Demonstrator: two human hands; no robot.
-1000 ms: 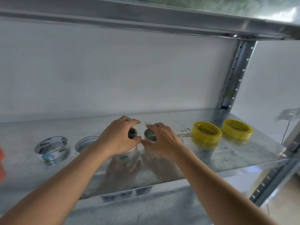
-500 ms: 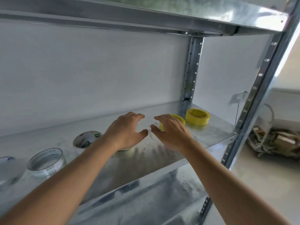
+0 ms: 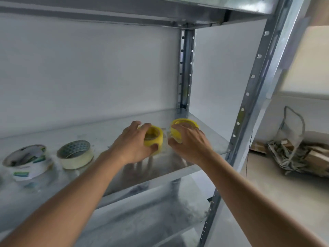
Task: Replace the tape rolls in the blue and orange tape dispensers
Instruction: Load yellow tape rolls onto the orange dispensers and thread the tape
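Both hands up on metal shelf (image 3: 204, 122), centre of frame. Left hand (image 3: 132, 145) curled round yellow tape roll (image 3: 154, 138), fingers over top, thumb under front edge, roll tipped up a bit. Right hand (image 3: 190, 141) just right of it, fingers wrapped on second yellow roll (image 3: 184, 126), roll mostly hidden. Rolls close, gap between. Lower left of frame: cream tape roll (image 3: 75, 155) and printed white roll (image 3: 26, 163) sat flat on shelf. Wire basket of scrap (image 3: 293, 139) on floor, far right.

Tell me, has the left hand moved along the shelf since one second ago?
Yes. The left hand moved right, away from the cream tape roll, and now grips a yellow roll.
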